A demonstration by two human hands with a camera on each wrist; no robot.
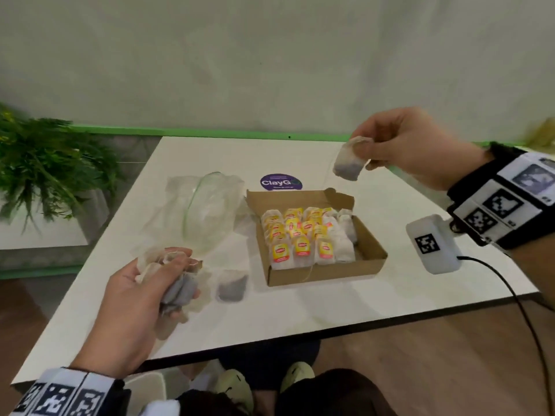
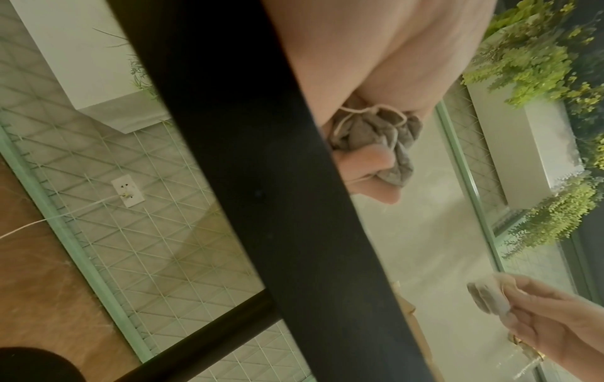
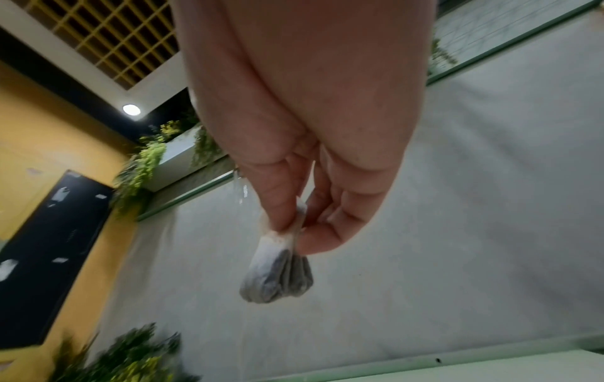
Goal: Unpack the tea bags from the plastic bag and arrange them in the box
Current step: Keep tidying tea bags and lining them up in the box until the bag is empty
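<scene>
The box (image 1: 324, 271) is seen to be matt brown cardboard, the plastic bag (image 1: 207, 205) clear and crinkled, the tea bags (image 1: 300, 238) thin white paper, the table (image 1: 360, 295) smooth white.

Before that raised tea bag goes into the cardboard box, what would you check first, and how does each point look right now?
1. Right hand pinches its tea bag firmly: ok.
2. Box open with free room at its right side: ok.
3. Bag's string clear of the box: cannot tell; it trails down, blurred.
4. Left hand keeps hold of its bunch of tea bags: ok.
5. Loose tea bag on the table out of the path: ok.
6. Plastic bag emptied: cannot tell.
</scene>
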